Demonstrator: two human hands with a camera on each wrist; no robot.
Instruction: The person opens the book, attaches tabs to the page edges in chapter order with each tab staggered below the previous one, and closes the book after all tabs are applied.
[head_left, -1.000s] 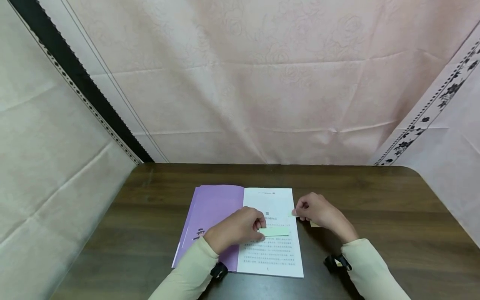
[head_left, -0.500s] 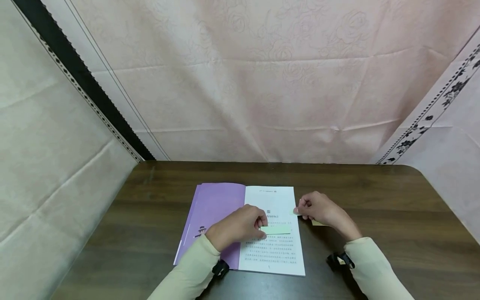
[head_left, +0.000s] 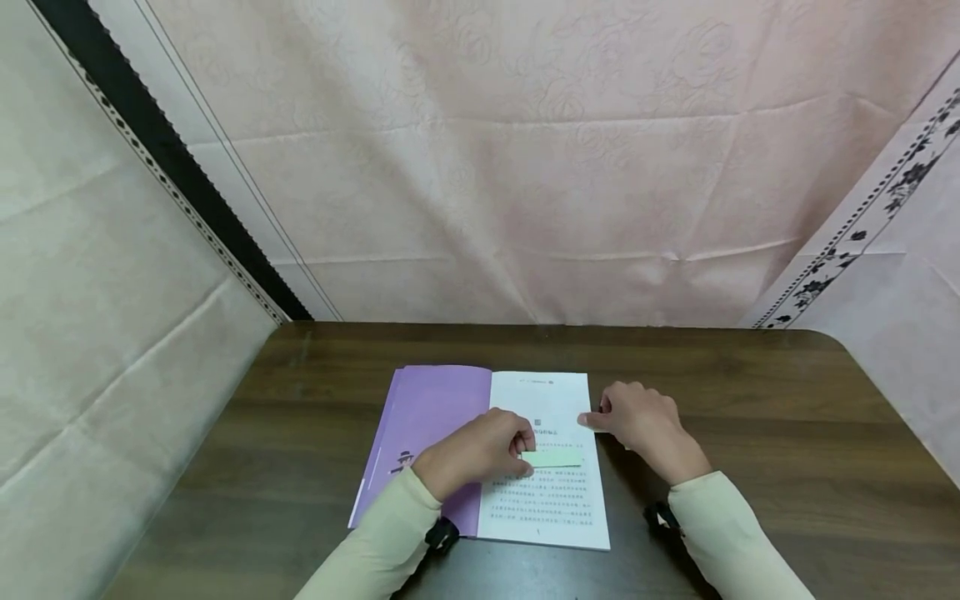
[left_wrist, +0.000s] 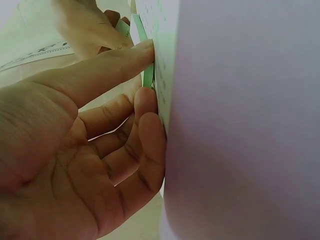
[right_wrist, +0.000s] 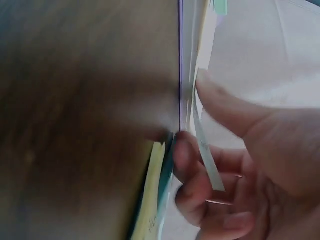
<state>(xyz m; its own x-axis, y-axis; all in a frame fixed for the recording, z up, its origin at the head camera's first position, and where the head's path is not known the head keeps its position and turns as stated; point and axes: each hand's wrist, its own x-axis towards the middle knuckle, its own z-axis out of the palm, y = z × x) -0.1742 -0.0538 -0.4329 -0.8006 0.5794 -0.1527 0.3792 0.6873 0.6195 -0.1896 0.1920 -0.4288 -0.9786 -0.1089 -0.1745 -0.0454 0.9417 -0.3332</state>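
An open book [head_left: 536,508] lies on the wooden table, its purple inside cover at left and a white printed page at right. My left hand [head_left: 480,450] rests over the page and pinches a green sticky-note strip [head_left: 555,458] between thumb and fingers. At the page's right edge is my right hand [head_left: 641,421], its thumb pressing a pale sticky note [right_wrist: 207,155] against the paper edge in the right wrist view. That note's free end slants down toward the curled fingers. From the head, the right hand hides most of this note.
In the right wrist view, yellow [right_wrist: 152,195] and teal [right_wrist: 166,175] strips lie on the table [head_left: 750,417] below the right fingers. Pale cloth [head_left: 525,167] hangs behind the table. Each wrist wears a black device.
My right hand has shifted slightly left, its thumb now over the page's right edge. The yellow strip beside it is now hidden from the head view. The left hand keeps its pinch.
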